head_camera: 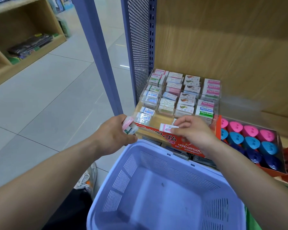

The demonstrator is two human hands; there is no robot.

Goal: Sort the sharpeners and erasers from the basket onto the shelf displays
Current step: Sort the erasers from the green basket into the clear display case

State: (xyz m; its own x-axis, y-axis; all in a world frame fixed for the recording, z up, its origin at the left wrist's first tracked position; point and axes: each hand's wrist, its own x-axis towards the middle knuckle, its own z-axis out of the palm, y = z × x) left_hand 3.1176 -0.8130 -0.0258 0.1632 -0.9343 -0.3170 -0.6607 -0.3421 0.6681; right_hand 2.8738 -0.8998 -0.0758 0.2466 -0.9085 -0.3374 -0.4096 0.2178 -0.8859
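**Eraser goes to the tray's front row**

The person stands over a lilac basket (158, 163), which sits at 6 o'clock from the eraser tray (162, 117) on the shelf (231, 47). I can see nothing lying in the part of the basket that shows.

The right hand (192, 130) is at the tray's front edge. Its thumb and forefinger pinch one eraser (166, 127) by its right end, and the other fingers are loosely curled. The eraser lies nearly flat, with its long axis running about 9 to 3 o'clock. The free end, white with a pink band, points to 9. It sits over the front middle compartment, just above the red front panel. I cannot tell whether it touches the tray.

The left hand (113, 135) is at 9 o'clock from the tray, just off its front left corner. Its fingers are wrapped round a small bunch of erasers (129, 126), one with a pink sleeve and one showing green. Their ends stick out of the fist toward 2 o'clock.

The tray's other compartments hold erasers in rows, with their long sides mostly across. At 3 o'clock from the tray, touching its side, a red box holds the sharpeners (252, 142): pink at the back, light blue in the middle, dark blue in front.
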